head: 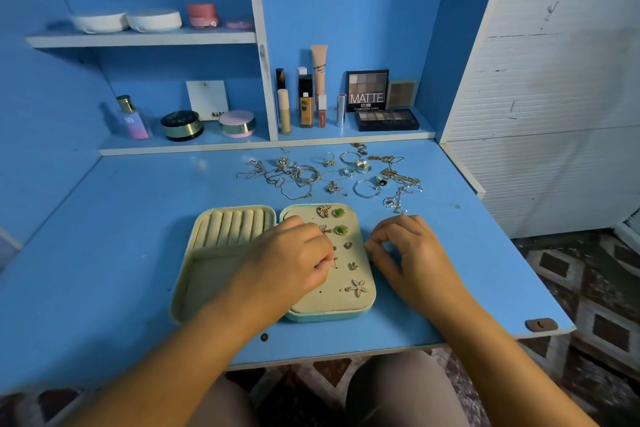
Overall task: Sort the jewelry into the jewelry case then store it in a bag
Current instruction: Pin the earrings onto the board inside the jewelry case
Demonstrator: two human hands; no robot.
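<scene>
My left grip (pixel 287 260) pinches a small earring (pixel 334 262) over the jewelry case (pixel 214 274); right grip (pixel 412 253) just beside it, curled, can't tell if holding anything.

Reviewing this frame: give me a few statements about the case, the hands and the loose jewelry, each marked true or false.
1. The jewelry case lies open on the blue table. True.
2. Its ring rolls are full of rings. False: the rolls are bare; rings lie loose on the table beyond the case.
3. The left hand pinches a small earring over the earring panel. True.
4. The starfish earring sits at the panel's far end. False: it is at the near end, by the right corner.
5. The right hand lifts a necklace. False: it sits curled at the case's right edge, with no chain in it.
</scene>
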